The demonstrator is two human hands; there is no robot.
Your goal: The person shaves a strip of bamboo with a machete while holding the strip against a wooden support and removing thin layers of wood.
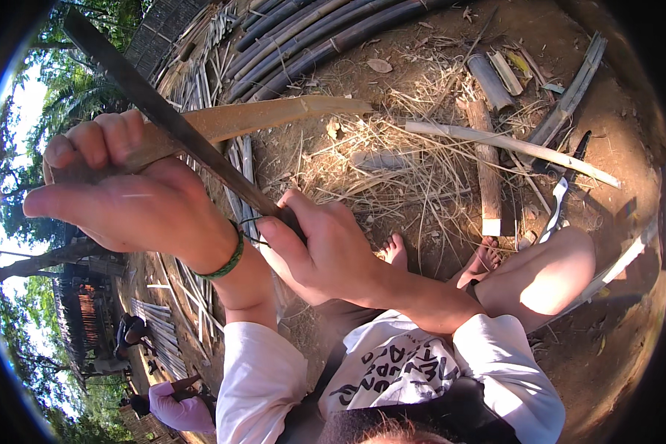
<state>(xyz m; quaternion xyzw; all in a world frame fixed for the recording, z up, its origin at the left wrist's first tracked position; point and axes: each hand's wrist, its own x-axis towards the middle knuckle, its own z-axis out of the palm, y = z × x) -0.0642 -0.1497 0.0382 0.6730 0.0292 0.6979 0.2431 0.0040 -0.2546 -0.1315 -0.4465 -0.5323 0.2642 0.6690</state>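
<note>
Bamboo strip (274,112) lies in the curled fingers of the left hand (129,189), crossed by a long dark knife (166,117) that the right hand (333,255) grips, pointing far left.

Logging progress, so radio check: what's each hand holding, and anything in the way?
Left hand: shut on curved strip. Right hand: shut on long knife. Knife crosses in front of strip. Shavings on ground.

A long, dark, straight metal blade (216,163) is held slantwise – crossed in front of a tan, curved bamboo strip (281,113), likewise held aloft.
</note>
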